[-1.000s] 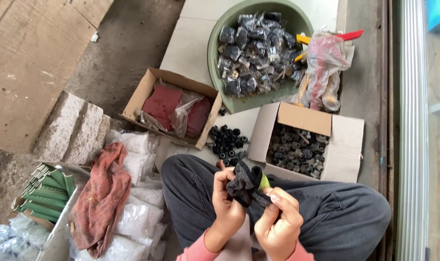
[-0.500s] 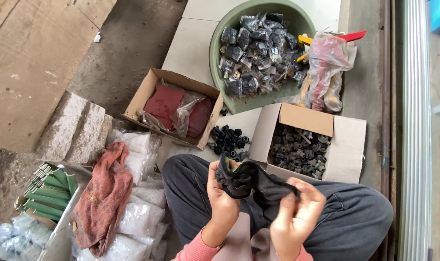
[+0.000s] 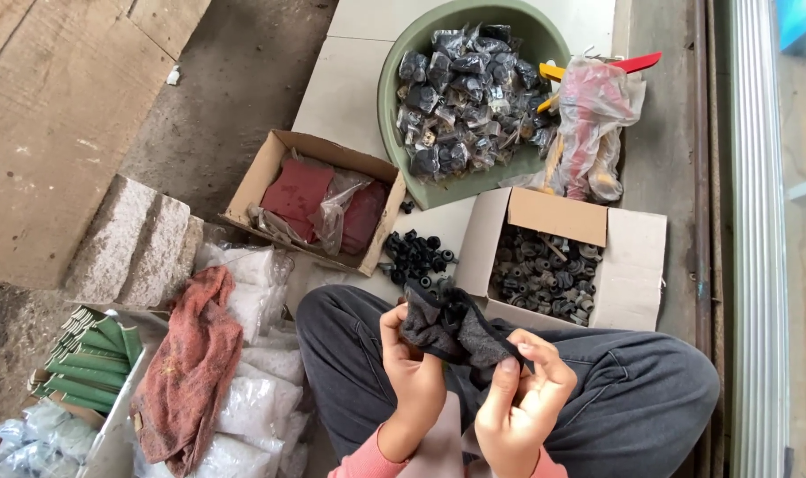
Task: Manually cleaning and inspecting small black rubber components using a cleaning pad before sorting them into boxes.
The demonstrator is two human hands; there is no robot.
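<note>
Dark cloth point(image 3: 452, 327) (both hands gripping)

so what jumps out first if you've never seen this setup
The two hands at bottom centre, left hand and right hand, both gripping a dark grey cloth over the lap. Beyond them, a big green basin heaped with small bagged dark parts, and a white box of black parts beside it.

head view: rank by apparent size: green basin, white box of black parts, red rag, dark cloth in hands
1. green basin
2. white box and red rag: look about alike, unranked
3. dark cloth, held by the left hand and right hand; nearest the camera, yet smallest
</note>
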